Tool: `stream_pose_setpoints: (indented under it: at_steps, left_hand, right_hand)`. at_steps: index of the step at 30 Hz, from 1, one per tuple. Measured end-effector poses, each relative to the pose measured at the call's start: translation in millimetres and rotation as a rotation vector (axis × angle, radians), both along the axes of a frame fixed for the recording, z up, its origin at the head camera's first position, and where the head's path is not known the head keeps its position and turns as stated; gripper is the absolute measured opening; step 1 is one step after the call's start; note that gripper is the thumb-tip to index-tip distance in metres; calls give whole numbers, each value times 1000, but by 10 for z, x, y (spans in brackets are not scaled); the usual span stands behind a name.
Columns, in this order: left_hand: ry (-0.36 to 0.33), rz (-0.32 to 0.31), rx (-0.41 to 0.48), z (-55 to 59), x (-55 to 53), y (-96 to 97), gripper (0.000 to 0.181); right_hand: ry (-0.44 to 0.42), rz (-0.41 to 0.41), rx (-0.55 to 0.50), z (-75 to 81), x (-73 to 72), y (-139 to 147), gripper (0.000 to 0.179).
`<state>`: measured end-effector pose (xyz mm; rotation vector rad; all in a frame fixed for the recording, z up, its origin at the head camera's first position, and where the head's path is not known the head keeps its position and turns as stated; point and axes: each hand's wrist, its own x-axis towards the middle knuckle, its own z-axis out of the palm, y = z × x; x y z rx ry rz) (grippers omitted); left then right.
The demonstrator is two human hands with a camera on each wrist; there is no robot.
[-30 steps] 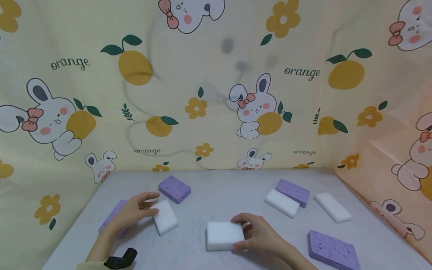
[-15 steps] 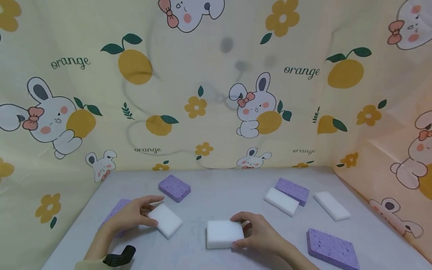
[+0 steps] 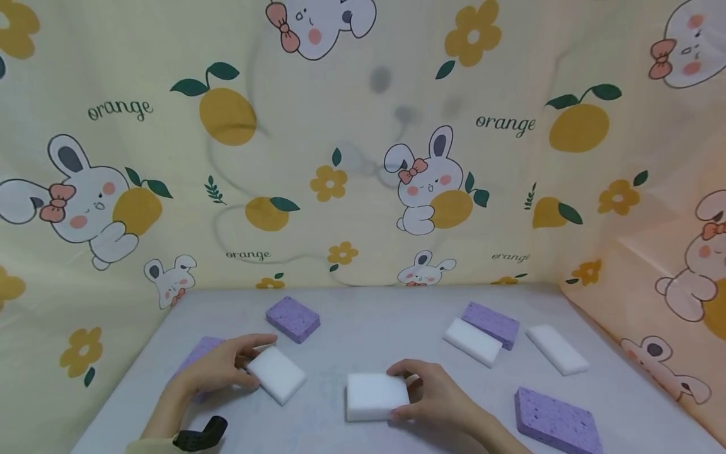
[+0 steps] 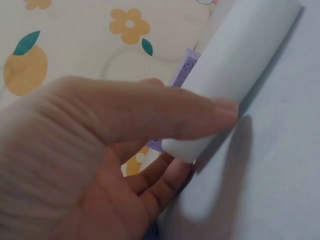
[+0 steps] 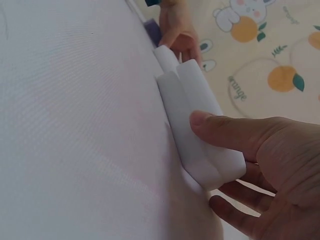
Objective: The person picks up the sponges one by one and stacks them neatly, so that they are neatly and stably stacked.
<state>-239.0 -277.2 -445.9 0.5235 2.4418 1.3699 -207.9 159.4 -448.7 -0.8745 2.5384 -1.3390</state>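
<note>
In the head view my left hand is at the left corner of a white sponge lying turned on the table. Its thumb lies along the near edge and the other fingers curve round the far side, as the left wrist view shows. My right hand grips the right end of a thick white block at the front middle. Seen from the right wrist, this is two white sponges, one on top of the other, with the thumb on the near side and fingers behind.
Purple sponges lie at the back left, partly behind my left arm, at the right front and back right. A white sponge leans against the last; another white sponge lies beyond. A printed curtain encloses the table.
The left-hand white sponge has turned and shifted slightly right and toward me, and the left hand has dropped a little with it. The right hand and its block have stayed put.
</note>
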Motion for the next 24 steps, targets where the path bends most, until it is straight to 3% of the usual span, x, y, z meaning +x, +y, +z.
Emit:
stream_pose_setpoints:
  at_steps: [7,17,24]
  left_hand:
    - [24,-10,-11,-49,13,9,78]
    - [42,-49,7,-10,-16,26,77]
    - [28,-34,-26,-2,-27,46,75]
  right_hand:
    - [-7,-1,5,-20,14,9,58]
    - [-20,6,-26,-21,9,0,58]
    - [-33,3,-21,-14,-5,10,59]
